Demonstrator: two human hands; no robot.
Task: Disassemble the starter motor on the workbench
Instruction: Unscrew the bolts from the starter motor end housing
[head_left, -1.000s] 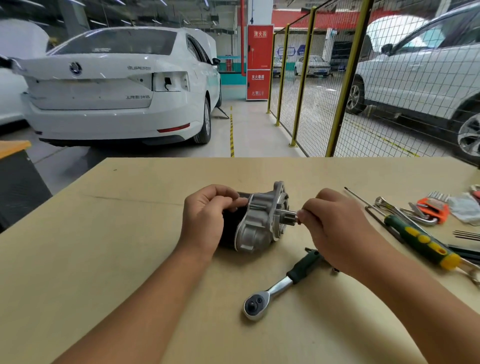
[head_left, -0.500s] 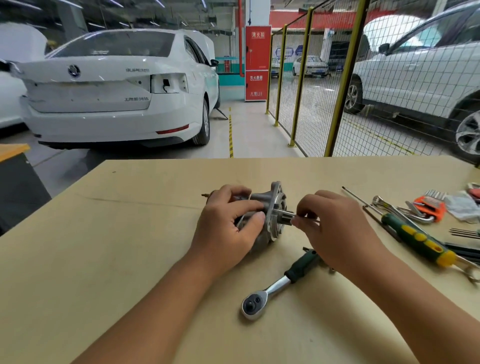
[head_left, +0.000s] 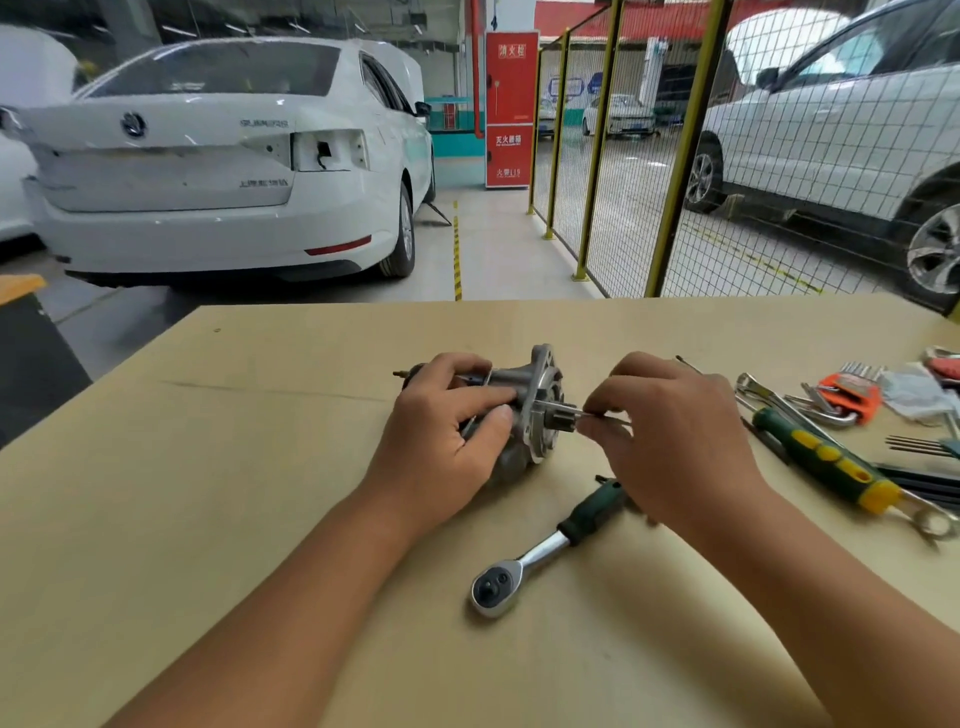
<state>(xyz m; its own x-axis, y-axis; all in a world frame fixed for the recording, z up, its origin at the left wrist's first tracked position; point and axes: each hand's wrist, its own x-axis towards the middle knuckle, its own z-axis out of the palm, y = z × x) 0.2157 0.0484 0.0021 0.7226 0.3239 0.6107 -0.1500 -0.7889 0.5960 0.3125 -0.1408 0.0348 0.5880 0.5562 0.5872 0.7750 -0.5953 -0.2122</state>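
One starter motor, two hands, on one worktop (head_left: 208, 519)

Starter motor (head_left: 537, 395) lies mid-worktop; left hand (head_left: 447, 441) fingers grip its body, right hand (head_left: 675, 436) fingers pinch a thin rod (head_left: 584, 414) at the shaft end. One ratchet (head_left: 540, 558) lies nearer, one green-yellow screwdriver (head_left: 826, 460) right.

Light: bright, even, from overhead strip lamps (head_left: 176, 31).
Shadows: soft, faint beneath forearms on workbench (head_left: 208, 467).
Glare: highlight on ratchet (head_left: 524, 566) shaft.
Distortion: wide-angle bowing at edges.
Blur: slight at right hand (head_left: 670, 441).
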